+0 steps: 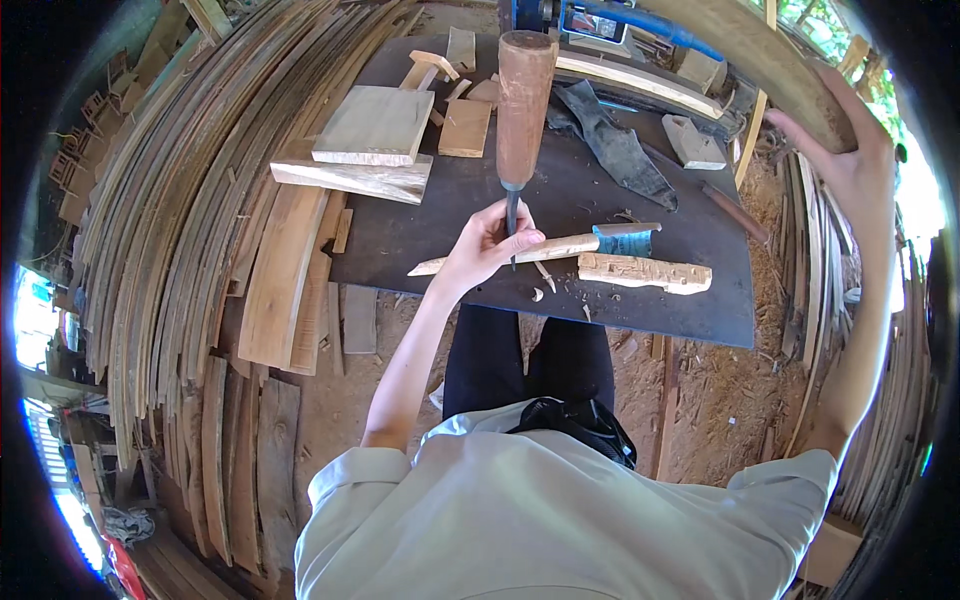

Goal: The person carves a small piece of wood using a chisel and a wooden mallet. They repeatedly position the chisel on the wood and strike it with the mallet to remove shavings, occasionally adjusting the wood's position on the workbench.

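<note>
My left hand (492,240) is closed round the metal shank of a chisel (525,110), holding it upright with its thick brown wooden handle on top. The chisel's lower end meets a pale, narrow wood strip (560,248) lying under my hand; whether it touches the strip or the table I cannot tell. Beside the strip lies a wood block (645,272) with rough notches cut along it. Raised at the upper right, my right hand (850,130) grips one end of a thick, rounded wooden club (770,65), which stretches above the table toward the top edge.
The dark tabletop (460,225) carries wood chips, a blue scrap (625,241), a dark cloth strip (620,150), stacked boards (375,125) and a brown rod (735,212). A blue clamp bar (650,22) crosses the back. Long planks (200,200) line the left.
</note>
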A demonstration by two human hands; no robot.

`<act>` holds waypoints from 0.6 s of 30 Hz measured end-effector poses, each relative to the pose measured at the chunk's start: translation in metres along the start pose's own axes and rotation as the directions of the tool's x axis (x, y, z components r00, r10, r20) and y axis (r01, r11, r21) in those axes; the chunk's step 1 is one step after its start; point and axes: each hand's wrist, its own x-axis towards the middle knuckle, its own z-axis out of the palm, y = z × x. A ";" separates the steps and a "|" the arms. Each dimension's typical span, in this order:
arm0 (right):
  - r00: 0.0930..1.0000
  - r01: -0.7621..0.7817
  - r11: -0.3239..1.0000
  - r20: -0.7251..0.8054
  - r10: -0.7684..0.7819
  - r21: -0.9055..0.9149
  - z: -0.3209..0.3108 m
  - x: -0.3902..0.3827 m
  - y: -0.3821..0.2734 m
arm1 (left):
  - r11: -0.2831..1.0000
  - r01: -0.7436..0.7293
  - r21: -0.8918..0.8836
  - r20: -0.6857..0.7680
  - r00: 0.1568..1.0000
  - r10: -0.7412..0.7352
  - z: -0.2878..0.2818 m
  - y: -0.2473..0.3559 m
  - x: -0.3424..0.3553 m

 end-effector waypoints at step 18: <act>0.930 -0.176 0.974 0.348 0.117 0.141 0.189 -0.121 0.053 | 0.949 -0.169 -0.265 -0.171 0.977 0.127 0.001 0.003 0.007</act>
